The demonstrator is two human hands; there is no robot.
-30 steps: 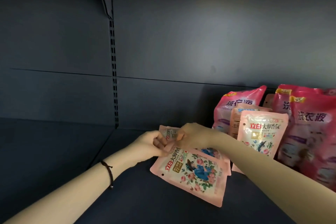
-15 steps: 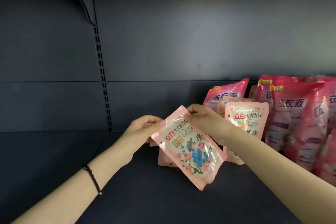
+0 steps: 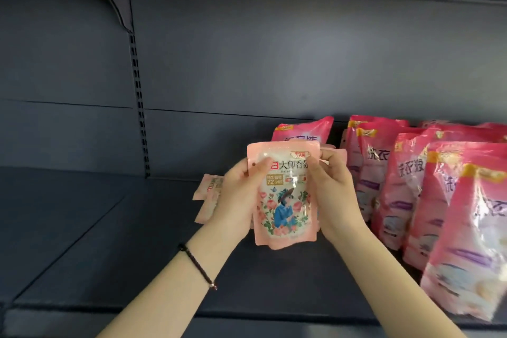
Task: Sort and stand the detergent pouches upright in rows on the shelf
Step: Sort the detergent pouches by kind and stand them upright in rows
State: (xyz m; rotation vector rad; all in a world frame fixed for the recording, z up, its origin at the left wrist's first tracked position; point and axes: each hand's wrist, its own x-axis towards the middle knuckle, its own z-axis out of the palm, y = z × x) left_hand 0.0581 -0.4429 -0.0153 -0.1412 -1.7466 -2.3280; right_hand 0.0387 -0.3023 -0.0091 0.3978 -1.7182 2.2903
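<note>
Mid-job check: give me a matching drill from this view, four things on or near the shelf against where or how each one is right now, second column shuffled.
Things:
1 floral pouch
2 dark pink pouches
3 pale pouches
4 bracelet

States:
A worn just below the left hand
B lying on the shelf, left of everything else
C gripped upright by left hand and right hand
D standing in rows at the right

Pairs: 1-C, 2-D, 3-B, 4-A

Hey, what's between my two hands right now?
One floral pouch, held upright; the left hand and right hand grip its sides. The head view shows it.
</note>
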